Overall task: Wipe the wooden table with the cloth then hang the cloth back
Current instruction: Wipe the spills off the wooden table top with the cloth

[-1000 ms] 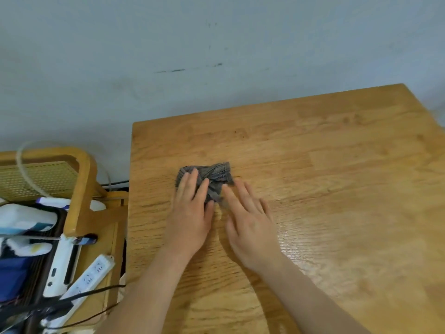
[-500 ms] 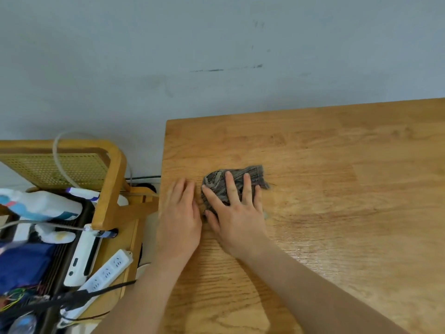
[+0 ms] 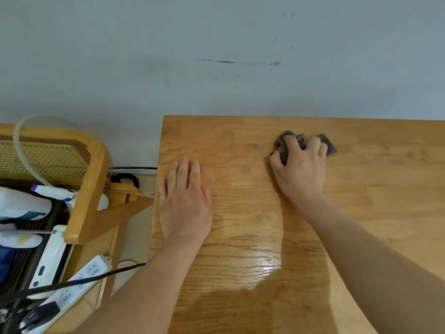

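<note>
Looking down through the head view, we see the right hand [image 3: 299,169] on top of the cloth [image 3: 328,144], fingers curled over it and bunching it up. It is gripping the cloth and pressing it onto the wooden table [image 3: 361,213]. The cloth is dark grey and crumpled. It sits near the table's far edge, right of the far-left corner, with bits poking out past the fingertips and a corner sticking out on the right side of the hand.

The left hand [image 3: 185,201] lies palm down on the table near its left edge, fingers straight and close together — relaxed, holding nothing. It is well apart from the right hand and the cloth. Both bare forearms come in from the near side.

We note a shiny patch on the tabletop between the arms, toward the near edge — wet or just glare, we cannot tell.

Left of the table stands a wooden frame [image 3: 94,179] with a woven cane panel and a clear tube [image 3: 21,150] looped over it. Beside it are a white spray bottle [image 3: 21,206] and a white power strip [image 3: 81,278] with a black cable [image 3: 115,271] across it.

Behind everything is a grey wall [image 3: 168,56] with dark scuff marks.
</note>
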